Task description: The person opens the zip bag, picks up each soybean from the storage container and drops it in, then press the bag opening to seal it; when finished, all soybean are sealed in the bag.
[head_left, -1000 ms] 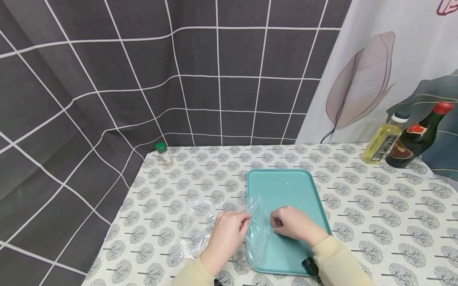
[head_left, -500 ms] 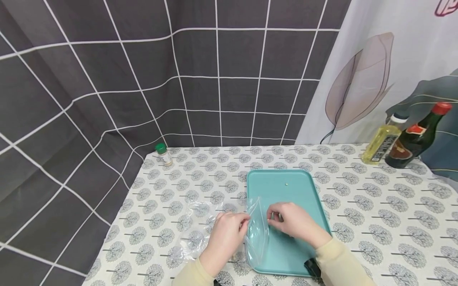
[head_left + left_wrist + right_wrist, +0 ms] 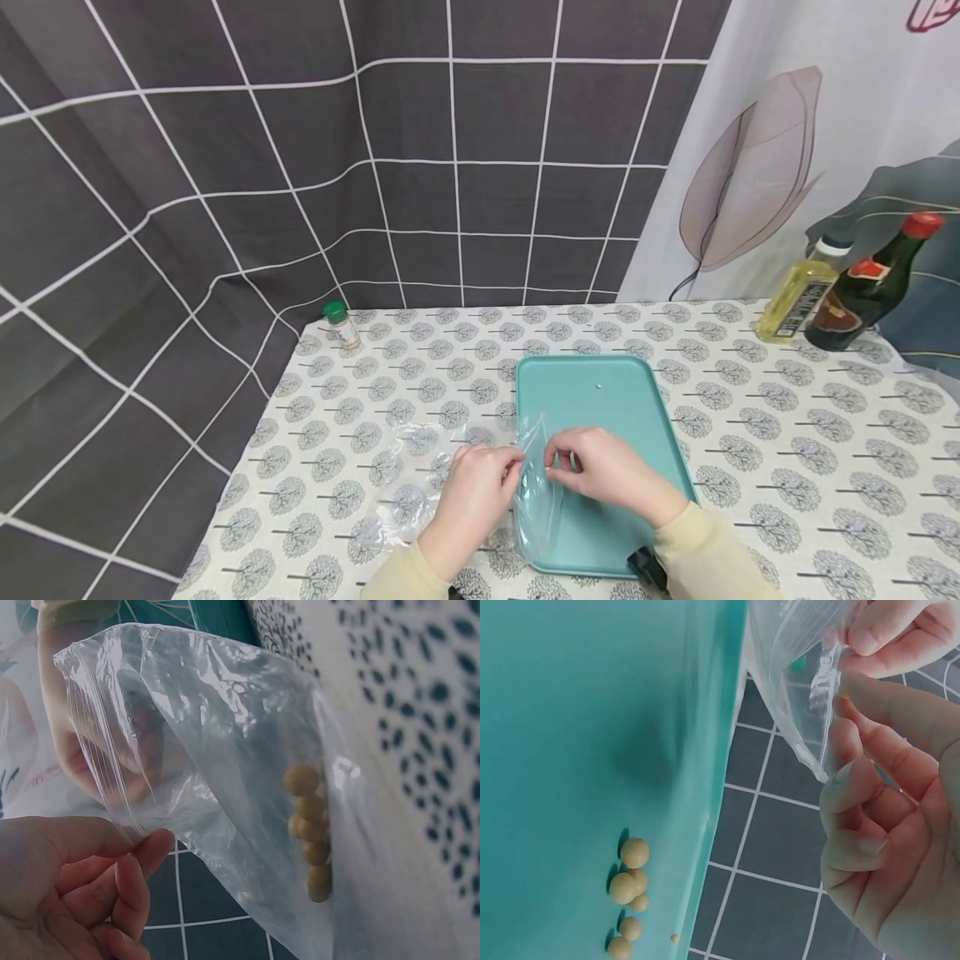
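Observation:
My left hand (image 3: 476,496) pinches the edge of a clear zip bag (image 3: 217,742) close to its zip strips. Several tan soybeans (image 3: 302,780) lie in a row inside the bag. At the bag's mouth, over the teal tray (image 3: 630,408), my right hand (image 3: 600,467) has thumb and finger together on a soybean (image 3: 844,697), of which only a small yellow spot shows. More round soybeans (image 3: 634,853) rest on the tray in the right wrist view. One bean (image 3: 598,386) sits by itself near the tray's far end.
Clear plastic (image 3: 412,483) spreads over the tree-print cloth left of my left hand. A green-capped jar (image 3: 342,325) stands at the back left. Back right are a bottle of yellow oil (image 3: 798,302) and a dark red-capped bottle (image 3: 862,300).
My right hand has moved left across the tray, its fingertips now right at the bag's mouth. The left hand and the bag have stayed nearly still.

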`<state>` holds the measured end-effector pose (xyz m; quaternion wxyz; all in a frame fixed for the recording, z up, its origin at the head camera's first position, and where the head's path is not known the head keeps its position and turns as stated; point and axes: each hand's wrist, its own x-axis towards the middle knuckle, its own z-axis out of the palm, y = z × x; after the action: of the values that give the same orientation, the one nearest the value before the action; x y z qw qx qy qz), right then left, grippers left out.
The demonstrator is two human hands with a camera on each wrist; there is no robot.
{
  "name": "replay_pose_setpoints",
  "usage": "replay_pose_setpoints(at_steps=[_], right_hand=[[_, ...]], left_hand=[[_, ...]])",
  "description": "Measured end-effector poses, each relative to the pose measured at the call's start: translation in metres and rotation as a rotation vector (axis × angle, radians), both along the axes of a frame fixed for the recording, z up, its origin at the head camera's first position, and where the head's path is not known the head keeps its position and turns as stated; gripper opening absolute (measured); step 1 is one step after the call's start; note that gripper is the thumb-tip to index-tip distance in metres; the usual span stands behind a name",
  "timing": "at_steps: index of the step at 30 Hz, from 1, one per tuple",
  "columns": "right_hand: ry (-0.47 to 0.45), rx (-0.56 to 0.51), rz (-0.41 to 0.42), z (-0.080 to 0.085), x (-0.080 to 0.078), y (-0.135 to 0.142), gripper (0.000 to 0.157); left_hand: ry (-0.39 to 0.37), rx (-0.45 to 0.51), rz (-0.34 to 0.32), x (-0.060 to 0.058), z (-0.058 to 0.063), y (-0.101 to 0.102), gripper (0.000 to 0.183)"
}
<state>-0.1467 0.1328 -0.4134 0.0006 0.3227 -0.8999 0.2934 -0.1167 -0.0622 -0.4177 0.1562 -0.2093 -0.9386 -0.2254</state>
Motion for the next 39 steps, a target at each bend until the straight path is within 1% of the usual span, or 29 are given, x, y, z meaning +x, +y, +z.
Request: replay_pose_setpoints(at_steps=[6, 12, 16, 24, 28, 33, 39], right_hand=[[-0.011, -0.033, -0.016, -0.001, -0.001, 0.002, 0.012], [0.002, -0.015, -0.045, -0.002, -0.005, 0.009, 0.013], [-0.013, -0.004, -0.068, -0.003, -0.007, 0.013, 0.012], [-0.026, -0.016, -0.124, -0.006, -0.012, 0.026, 0.01], [-0.028, 0.009, -0.159, -0.009, -0.013, 0.032, 0.01], [-0.026, 0.05, -0.183, -0.01, -0.012, 0.038, 0.01], [-0.033, 0.101, -0.265, -0.011, -0.009, 0.049, 0.011]], left_hand=[[0.012, -0.007, -0.003, 0.0, -0.001, 0.0, 0.01], [0.0, -0.003, -0.002, 0.0, 0.0, 0.0, 0.01], [0.005, -0.008, 0.0, 0.0, 0.0, 0.0, 0.009], [-0.011, 0.007, -0.004, 0.0, 0.0, -0.001, 0.01], [-0.011, 0.014, 0.0, 0.0, -0.001, -0.001, 0.009], [-0.018, 0.003, 0.001, -0.001, -0.001, -0.001, 0.01], [-0.033, -0.002, 0.001, 0.0, -0.001, -0.001, 0.01]])
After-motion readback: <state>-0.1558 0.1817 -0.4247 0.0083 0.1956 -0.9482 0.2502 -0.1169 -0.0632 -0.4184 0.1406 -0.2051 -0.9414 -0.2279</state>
